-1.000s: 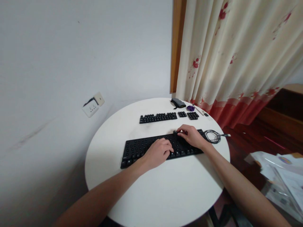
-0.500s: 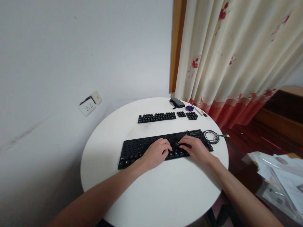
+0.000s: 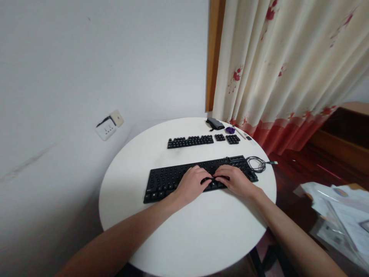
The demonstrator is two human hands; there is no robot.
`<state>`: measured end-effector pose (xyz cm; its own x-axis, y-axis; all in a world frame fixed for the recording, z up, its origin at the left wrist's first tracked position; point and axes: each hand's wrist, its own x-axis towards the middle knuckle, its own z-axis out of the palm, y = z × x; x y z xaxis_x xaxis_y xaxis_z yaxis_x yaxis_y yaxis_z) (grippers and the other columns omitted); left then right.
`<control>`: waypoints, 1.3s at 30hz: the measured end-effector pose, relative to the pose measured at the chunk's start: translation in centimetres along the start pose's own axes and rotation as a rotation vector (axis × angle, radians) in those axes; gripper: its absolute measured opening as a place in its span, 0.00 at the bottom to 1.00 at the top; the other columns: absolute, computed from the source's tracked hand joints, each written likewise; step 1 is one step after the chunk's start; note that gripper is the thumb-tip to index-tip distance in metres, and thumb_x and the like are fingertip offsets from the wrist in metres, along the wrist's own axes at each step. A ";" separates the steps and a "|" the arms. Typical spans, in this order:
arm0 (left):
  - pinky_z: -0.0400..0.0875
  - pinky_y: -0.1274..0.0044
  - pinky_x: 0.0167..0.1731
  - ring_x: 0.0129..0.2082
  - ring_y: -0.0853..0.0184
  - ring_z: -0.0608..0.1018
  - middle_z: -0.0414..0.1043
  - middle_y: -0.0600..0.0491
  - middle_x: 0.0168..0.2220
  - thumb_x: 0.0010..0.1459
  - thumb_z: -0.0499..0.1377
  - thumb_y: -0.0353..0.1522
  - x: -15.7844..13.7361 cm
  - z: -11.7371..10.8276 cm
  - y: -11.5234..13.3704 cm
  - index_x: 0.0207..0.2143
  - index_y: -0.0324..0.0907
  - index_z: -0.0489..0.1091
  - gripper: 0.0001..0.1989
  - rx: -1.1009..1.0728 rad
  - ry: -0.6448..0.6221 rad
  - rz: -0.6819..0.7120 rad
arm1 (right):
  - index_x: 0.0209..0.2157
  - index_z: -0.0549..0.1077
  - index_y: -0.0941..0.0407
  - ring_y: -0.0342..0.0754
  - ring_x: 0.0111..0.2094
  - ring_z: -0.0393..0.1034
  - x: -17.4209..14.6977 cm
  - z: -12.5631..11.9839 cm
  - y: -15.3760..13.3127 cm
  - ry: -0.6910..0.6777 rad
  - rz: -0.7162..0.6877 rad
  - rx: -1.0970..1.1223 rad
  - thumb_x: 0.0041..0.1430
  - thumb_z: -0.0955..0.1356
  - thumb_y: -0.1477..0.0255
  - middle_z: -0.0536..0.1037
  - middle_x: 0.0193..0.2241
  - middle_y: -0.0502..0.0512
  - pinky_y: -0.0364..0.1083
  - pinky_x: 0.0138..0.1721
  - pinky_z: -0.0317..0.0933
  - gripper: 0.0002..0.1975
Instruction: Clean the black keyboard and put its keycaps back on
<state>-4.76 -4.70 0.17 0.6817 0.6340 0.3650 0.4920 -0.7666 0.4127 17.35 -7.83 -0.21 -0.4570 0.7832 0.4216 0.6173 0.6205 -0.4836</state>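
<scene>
A black keyboard (image 3: 170, 181) lies across the table in front of me, with most of its keycaps off and bare key stems showing. Keycaps remain along its front row. My left hand (image 3: 193, 181) rests over the middle of it, thumb and fingers pinched together. My right hand (image 3: 235, 180) meets it from the other side, also pinched. Between the fingertips of both hands is a black keycap (image 3: 213, 179), mostly hidden, low over the keyboard's front rows. The fingers cover the keys beneath them.
Loose keycaps (image 3: 190, 142) stand in rows behind the keyboard, with smaller blocks (image 3: 233, 139) to their right. A coiled cable (image 3: 256, 164) lies at the right. A grey-black pouch (image 3: 215, 124), a purple item (image 3: 230, 130) and a white stick (image 3: 240, 133) sit by the table's (image 3: 184, 238) far edge.
My left hand has shifted slightly right and my right hand slightly left, so the fingertips now meet around the keycap that was in my right fingers. The view has tilted a little.
</scene>
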 end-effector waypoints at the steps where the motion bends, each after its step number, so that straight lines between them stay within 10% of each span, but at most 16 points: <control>1: 0.68 0.70 0.45 0.41 0.63 0.74 0.80 0.53 0.40 0.61 0.62 0.31 0.0 0.0 0.0 0.39 0.44 0.78 0.05 -0.008 0.006 -0.019 | 0.39 0.79 0.54 0.51 0.40 0.73 0.0 -0.1 0.1 0.002 0.003 -0.008 0.65 0.67 0.73 0.80 0.38 0.56 0.49 0.44 0.66 0.07; 39: 0.65 0.66 0.47 0.48 0.60 0.70 0.76 0.53 0.47 0.60 0.52 0.19 -0.7 -0.8 1.3 0.47 0.47 0.77 0.21 0.123 -0.121 0.051 | 0.31 0.78 0.54 0.50 0.39 0.69 -0.1 -0.4 -0.4 0.009 -0.014 -0.022 0.68 0.63 0.71 0.76 0.35 0.56 0.50 0.42 0.64 0.14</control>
<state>-5.00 -6.03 1.14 0.7640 0.5831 0.2763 0.5129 -0.8086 0.2881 17.45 -8.19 0.27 -0.4598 0.7738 0.4356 0.6247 0.6305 -0.4607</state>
